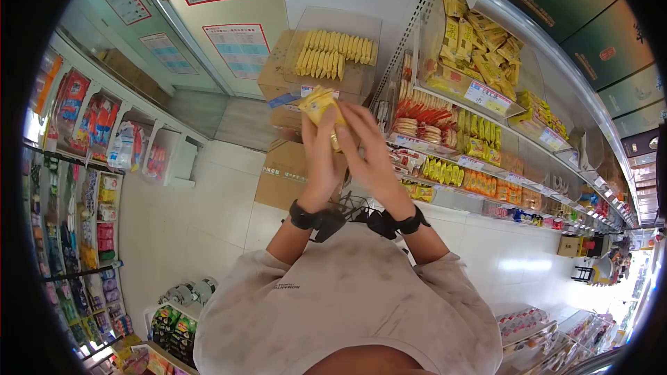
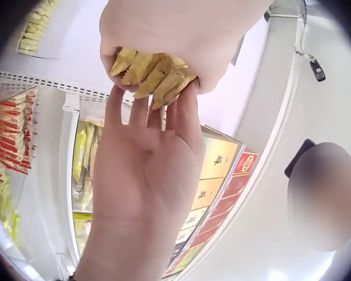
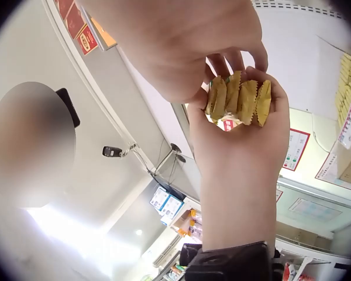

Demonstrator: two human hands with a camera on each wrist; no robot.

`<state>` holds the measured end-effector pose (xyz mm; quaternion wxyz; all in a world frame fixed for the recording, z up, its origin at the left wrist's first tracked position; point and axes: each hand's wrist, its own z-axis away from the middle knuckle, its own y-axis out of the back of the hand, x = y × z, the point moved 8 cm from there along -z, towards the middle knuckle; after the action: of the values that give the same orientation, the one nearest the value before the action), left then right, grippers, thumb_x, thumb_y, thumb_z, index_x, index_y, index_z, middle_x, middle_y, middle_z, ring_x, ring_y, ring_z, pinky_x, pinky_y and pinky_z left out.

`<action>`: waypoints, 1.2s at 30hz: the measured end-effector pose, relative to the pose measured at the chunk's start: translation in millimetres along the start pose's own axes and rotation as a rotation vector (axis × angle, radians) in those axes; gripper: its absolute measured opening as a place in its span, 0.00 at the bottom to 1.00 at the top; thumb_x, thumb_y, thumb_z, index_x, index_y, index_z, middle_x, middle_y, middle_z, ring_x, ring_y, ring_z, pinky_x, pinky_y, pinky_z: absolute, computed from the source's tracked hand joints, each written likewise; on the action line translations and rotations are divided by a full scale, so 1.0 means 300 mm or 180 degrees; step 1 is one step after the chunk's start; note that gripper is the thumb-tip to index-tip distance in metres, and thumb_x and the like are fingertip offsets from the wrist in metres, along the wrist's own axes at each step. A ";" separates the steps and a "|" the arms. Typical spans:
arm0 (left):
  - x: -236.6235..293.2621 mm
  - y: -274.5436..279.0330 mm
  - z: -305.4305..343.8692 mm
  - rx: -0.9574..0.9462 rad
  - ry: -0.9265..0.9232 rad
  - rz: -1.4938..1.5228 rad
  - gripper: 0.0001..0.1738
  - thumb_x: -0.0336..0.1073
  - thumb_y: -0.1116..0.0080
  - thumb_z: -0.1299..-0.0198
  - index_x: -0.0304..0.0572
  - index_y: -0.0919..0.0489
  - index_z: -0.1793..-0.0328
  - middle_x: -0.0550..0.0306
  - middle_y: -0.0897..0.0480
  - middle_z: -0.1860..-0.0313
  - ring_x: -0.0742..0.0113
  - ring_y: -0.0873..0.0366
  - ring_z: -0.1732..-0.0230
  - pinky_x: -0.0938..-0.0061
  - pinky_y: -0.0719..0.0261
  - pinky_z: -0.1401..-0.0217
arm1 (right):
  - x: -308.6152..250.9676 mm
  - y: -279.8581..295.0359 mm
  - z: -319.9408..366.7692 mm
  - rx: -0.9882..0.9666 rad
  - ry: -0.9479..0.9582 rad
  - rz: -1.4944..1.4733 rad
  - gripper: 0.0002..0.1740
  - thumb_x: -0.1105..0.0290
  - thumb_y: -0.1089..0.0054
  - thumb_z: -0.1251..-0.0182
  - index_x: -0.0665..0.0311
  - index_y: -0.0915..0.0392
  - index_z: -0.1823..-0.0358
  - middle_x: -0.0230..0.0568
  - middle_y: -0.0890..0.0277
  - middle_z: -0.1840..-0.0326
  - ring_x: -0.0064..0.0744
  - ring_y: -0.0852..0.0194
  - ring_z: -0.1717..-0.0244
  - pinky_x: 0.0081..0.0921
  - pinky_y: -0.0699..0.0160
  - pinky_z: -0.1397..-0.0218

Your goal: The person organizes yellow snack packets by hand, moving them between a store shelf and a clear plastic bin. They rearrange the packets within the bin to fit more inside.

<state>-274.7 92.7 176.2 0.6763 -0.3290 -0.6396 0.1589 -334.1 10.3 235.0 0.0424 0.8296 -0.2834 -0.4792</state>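
Several small yellow snack packets [image 1: 319,105], standing side by side in a bundle, are gripped between both hands. My left hand [image 1: 319,156] holds the bundle from the left, and my right hand [image 1: 372,160] closes round it from the right. Crimped packet ends [image 2: 158,76] show between the two hands in the left wrist view. In the right wrist view the same packets [image 3: 240,102] sit between fingers and palm, partly covered. Just beyond the hands, rows of similar yellow packets [image 1: 337,48] stand in a clear plastic bin [image 1: 358,17].
Cardboard boxes [image 1: 281,179] stand under and in front of the bin. Along the right runs a shelf with a heap of yellow packets [image 1: 483,48] and rows of red-and-white packets [image 1: 425,107]. Racks of hanging goods [image 1: 90,111] line the left. Tiled floor [image 1: 187,215] lies between.
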 end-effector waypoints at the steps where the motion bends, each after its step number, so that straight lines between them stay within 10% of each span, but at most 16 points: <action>1: 0.009 0.058 -0.011 0.0011 -0.0044 -0.0146 0.24 0.45 0.47 0.26 0.38 0.31 0.31 0.58 0.24 0.42 0.71 0.26 0.41 0.74 0.28 0.38 | 0.003 -0.042 0.006 -0.0030 0.0064 0.0032 0.27 0.69 0.44 0.25 0.72 0.33 0.29 0.53 0.28 0.34 0.54 0.26 0.35 0.33 0.29 0.32; 5: 0.090 0.184 -0.033 0.0126 -0.0054 -0.0431 0.23 0.42 0.44 0.28 0.37 0.29 0.33 0.58 0.24 0.43 0.70 0.27 0.44 0.74 0.29 0.40 | 0.075 -0.230 0.039 -0.0629 -0.1315 -0.1372 0.33 0.65 0.45 0.22 0.75 0.42 0.23 0.56 0.29 0.31 0.39 0.25 0.35 0.30 0.30 0.31; 14: -0.066 0.310 -0.139 -0.0759 0.1059 -0.0872 0.32 0.54 0.52 0.24 0.34 0.30 0.28 0.55 0.24 0.38 0.69 0.28 0.38 0.76 0.32 0.34 | 0.269 -0.274 -0.007 -0.1173 -0.2067 -0.1753 0.40 0.62 0.29 0.35 0.75 0.35 0.27 0.45 0.21 0.40 0.29 0.22 0.41 0.27 0.24 0.37; 18: 0.015 0.196 -0.168 -0.0829 0.0814 -0.2038 0.34 0.57 0.56 0.22 0.31 0.29 0.30 0.52 0.22 0.40 0.68 0.27 0.39 0.76 0.32 0.34 | 0.414 -0.212 -0.057 -0.0895 -0.2033 -0.1191 0.34 0.60 0.29 0.38 0.76 0.27 0.37 0.45 0.20 0.44 0.30 0.21 0.45 0.26 0.24 0.40; 24: -0.169 0.191 -0.387 -0.0953 0.0659 -0.1181 0.31 0.56 0.55 0.22 0.30 0.24 0.36 0.48 0.17 0.48 0.64 0.21 0.43 0.73 0.28 0.37 | 0.596 -0.098 -0.182 -0.0144 -0.2285 -0.1696 0.34 0.59 0.29 0.38 0.77 0.27 0.38 0.45 0.19 0.49 0.31 0.20 0.50 0.27 0.22 0.45; 30: -0.374 0.147 -0.654 -0.1703 -0.1030 -0.4394 0.17 0.38 0.53 0.28 0.41 0.17 0.43 0.44 0.18 0.41 0.51 0.23 0.34 0.58 0.25 0.34 | 0.745 0.006 -0.434 0.0545 -0.1213 0.0032 0.49 0.52 0.28 0.43 0.75 0.40 0.29 0.57 0.19 0.51 0.47 0.17 0.50 0.40 0.19 0.46; 36: -0.602 0.171 -0.720 -0.2637 -0.0625 -0.5991 0.20 0.43 0.55 0.28 0.48 0.18 0.40 0.55 0.25 0.30 0.52 0.34 0.25 0.43 0.47 0.21 | 0.843 -0.094 -0.555 -0.0341 -0.1175 0.2556 0.56 0.49 0.24 0.51 0.70 0.41 0.25 0.64 0.22 0.47 0.58 0.21 0.43 0.44 0.18 0.47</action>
<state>-78.4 -36.7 13.1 0.3054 0.1120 -0.6950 -0.6412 -89.4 -128.7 119.8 0.2168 0.5510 -0.5606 -0.5788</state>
